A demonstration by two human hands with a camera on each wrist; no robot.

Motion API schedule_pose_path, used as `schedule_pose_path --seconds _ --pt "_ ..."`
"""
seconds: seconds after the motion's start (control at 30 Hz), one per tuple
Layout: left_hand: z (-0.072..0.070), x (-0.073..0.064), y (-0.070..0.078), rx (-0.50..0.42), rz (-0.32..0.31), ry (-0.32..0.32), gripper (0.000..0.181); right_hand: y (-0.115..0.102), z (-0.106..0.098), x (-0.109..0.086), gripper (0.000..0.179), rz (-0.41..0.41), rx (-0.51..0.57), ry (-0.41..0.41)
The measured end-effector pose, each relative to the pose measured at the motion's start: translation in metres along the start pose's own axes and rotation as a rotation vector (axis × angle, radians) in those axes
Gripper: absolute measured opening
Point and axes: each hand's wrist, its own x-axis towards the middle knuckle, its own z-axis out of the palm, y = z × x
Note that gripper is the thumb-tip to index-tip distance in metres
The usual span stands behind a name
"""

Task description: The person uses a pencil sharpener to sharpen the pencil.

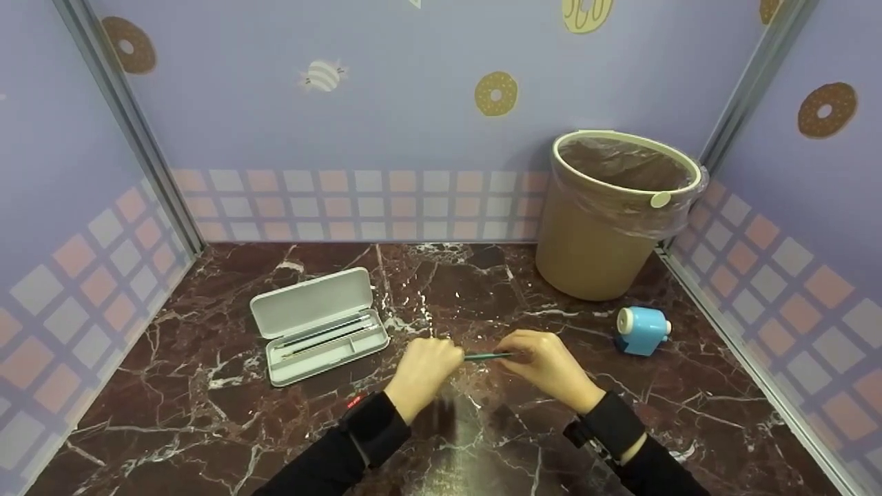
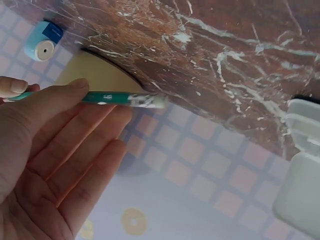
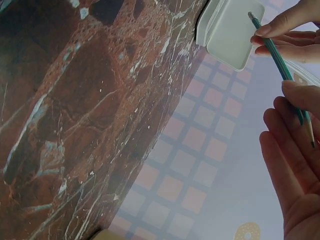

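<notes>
A green pencil (image 1: pixel 482 357) stretches between my two hands above the table. My left hand (image 1: pixel 424 368) pinches it between thumb and fingers near the eraser end, which pokes out past the thumb in the left wrist view. Toward the sharpened end, my right hand (image 1: pixel 548 365) holds it by thumb and fingers; the dark point (image 3: pixel 313 144) shows over the fingers in the right wrist view. To the left lies an open pale pencil case (image 1: pixel 331 358), with slim pencils (image 1: pixel 324 337) in its tray. A blue sharpener (image 1: pixel 644 331) with a cream front stands to the right.
A tan waste bin (image 1: pixel 592 255) with a clear plastic liner stands at the back right. The dark red marbled table (image 1: pixel 172 427) carries small white specks beyond my hands. Patterned walls (image 1: pixel 413 124) enclose the back and both sides.
</notes>
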Motion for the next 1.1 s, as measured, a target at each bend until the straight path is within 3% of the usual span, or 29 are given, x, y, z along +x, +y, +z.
schedule_pose_path --seconds 0.1,0.23,0.33,0.57,0.77,1.1 --pt "0.004 -0.004 -0.006 -0.124 -0.006 0.01 0.02 0.001 0.0 -0.001 0.017 0.002 0.024 0.019" --pt "0.01 -0.008 -0.016 -0.363 -0.049 -0.054 0.007 0.003 0.0 -0.004 0.019 0.016 0.059 0.045" --pt "0.014 -0.011 -0.022 -0.523 -0.112 -0.102 0.012 0.003 0.0 -0.006 0.017 0.042 0.09 0.05" --pt "0.019 -0.021 -0.034 -0.799 -0.209 -0.104 0.021 0.004 0.0 -0.009 0.016 0.062 0.128 0.07" --pt "0.019 -0.027 -0.04 -0.924 -0.238 -0.071 0.018 0.006 -0.001 -0.011 0.018 0.056 0.124 0.083" --pt "0.019 -0.031 -0.045 -0.989 -0.204 -0.013 0.014 0.009 0.0 -0.012 0.02 0.042 0.108 0.095"
